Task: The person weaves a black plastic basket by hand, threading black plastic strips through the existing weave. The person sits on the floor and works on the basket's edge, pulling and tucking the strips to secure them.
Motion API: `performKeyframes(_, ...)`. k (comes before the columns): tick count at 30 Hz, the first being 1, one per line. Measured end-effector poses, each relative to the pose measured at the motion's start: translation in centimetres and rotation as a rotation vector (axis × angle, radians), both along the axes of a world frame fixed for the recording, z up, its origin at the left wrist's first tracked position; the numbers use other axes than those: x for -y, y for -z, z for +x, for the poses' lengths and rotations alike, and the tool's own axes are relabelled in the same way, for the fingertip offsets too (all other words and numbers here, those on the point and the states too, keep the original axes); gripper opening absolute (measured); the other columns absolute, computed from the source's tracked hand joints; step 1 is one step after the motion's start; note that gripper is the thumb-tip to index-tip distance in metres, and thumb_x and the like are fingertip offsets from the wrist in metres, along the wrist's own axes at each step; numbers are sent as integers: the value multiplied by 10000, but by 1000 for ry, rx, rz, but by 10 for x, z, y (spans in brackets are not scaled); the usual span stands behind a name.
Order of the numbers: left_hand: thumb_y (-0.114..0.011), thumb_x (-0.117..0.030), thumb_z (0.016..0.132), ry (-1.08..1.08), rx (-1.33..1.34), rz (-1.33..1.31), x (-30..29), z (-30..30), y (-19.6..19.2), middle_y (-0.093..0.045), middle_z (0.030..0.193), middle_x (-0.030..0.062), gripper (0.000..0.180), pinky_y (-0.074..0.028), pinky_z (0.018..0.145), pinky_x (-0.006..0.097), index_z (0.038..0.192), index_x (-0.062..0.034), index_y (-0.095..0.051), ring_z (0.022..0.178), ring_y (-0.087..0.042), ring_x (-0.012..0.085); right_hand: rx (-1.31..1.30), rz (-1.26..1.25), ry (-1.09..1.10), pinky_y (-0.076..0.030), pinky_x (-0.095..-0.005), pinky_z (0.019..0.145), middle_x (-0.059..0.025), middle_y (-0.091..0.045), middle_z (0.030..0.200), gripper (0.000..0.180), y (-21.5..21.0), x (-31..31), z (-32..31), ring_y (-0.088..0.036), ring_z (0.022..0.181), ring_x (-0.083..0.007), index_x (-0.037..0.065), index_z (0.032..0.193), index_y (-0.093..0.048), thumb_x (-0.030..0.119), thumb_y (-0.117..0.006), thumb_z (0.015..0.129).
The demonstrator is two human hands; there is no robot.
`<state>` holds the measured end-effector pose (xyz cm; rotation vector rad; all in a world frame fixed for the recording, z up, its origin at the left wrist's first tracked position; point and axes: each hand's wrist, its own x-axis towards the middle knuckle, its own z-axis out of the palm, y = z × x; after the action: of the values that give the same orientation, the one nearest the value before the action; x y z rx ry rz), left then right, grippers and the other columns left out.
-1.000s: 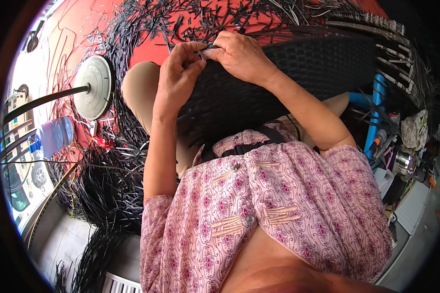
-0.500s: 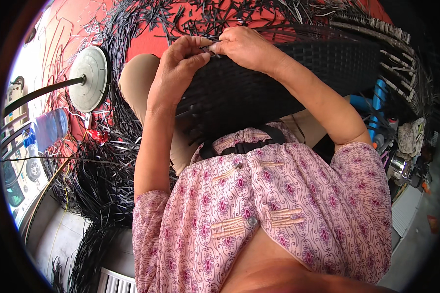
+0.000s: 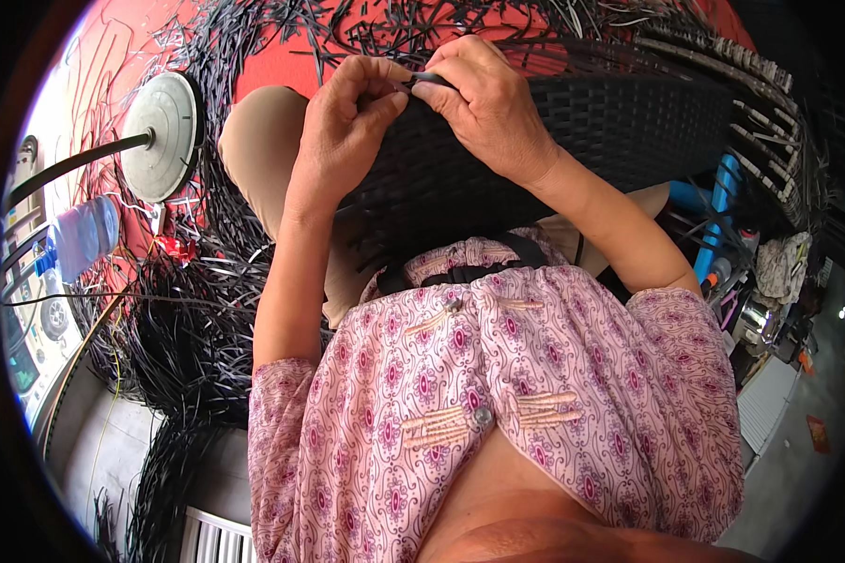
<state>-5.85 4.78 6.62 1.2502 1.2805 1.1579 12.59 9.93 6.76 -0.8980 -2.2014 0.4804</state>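
A black woven panel [image 3: 582, 127] of flat strips lies across my lap, its long side reaching to the right. At its far left corner my left hand [image 3: 347, 127] is closed in a pinch, fingertips at a dark flat strip [image 3: 430, 79]. My right hand [image 3: 493, 108] grips the same strip between thumb and fingers, close beside the left fingertips. The ends of the strip and the panel edge below it are partly hidden by my fingers.
Loose black strips [image 3: 178, 328] pile up on my left and spread over the red floor [image 3: 282, 70] ahead. A round grey base with a pole [image 3: 164, 131] and a clear blue bottle [image 3: 84, 235] stand left. Right are blue pipes [image 3: 720, 211] and stacked slatted pieces [image 3: 765, 141].
My right hand has turned, its knuckles now higher and its thumb pressed on the strip. More of the strip shows between my hands. The view has shifted slightly.
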Motion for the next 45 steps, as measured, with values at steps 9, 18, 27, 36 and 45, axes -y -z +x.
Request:
performKeyframes(9,-605,67,864,15,-136,65,6,2,-6,-596,798,-2,106,-465,679,233,904,-14,-548,723,-536,70,130,-337,-19,-495,-345,704,-81,-592,833,215,-8,-13,2,-620,778,-229,-11,863,-629,190,-700,893)
performKeyframes(18,-584,74,863,19,-22,23,4,0,-5,-585,786,-19,97,-458,675,228,873,-21,-568,724,-524,53,243,-722,-136,-476,-343,677,-83,-629,778,304,-10,-37,4,-610,732,-202,-5,829,-681,294,-683,884)
performKeyframes(27,-644,-9,888,72,322,-230,-5,-14,-11,-592,839,-42,66,-442,757,195,884,-47,-591,818,-545,38,206,-1088,-308,-426,-229,712,52,-544,812,184,-19,-52,6,-499,774,-45,27,936,-680,208,-653,938)
performKeyframes(36,-656,-35,924,-86,415,-2,8,-27,-19,-659,945,-1,153,-479,817,210,1075,-25,-633,879,-611,62,238,-647,-318,-448,-258,730,-2,-558,849,220,-21,-44,4,-533,773,-102,-16,941,-636,203,-662,942)
performKeyframes(45,-700,-157,885,-237,-653,241,41,-38,-13,-637,794,64,139,-480,716,354,983,-66,-661,728,-600,228,204,146,-101,-560,-379,627,-113,-542,892,219,3,-16,-9,-644,740,-303,34,881,-527,192,-676,907)
